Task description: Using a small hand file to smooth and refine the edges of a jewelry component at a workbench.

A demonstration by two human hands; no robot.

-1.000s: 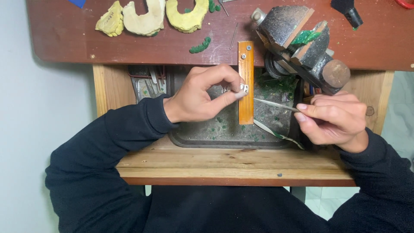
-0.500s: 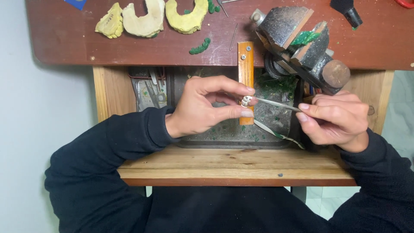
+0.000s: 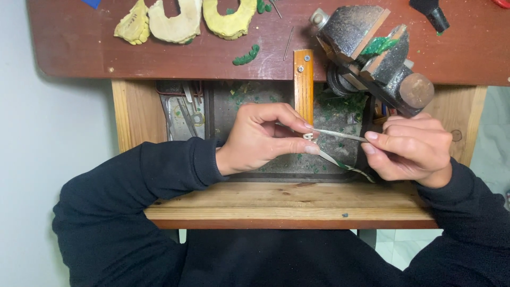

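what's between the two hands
In the head view, a thin file spans the gap from the right hand to a small ring pinched by the left hand.

Reddish-brown surface [image 3: 159, 58] — pale yellow and cream casts [image 3: 175, 21]. Grey metal vise [image 3: 372, 53], green wax bits [image 3: 247, 55]. Orange wooden peg [image 3: 303, 85] — black sleeves [image 3: 133, 180].

Looked like a small craft workshop: wooden bench [image 3: 287, 204] w/ orange bench pin [image 3: 303, 85], metal vise [image 3: 372, 53], tool tray [image 3: 183, 114], green wax shavings [image 3: 340, 103], yellow carved pieces [image 3: 175, 21] on top.
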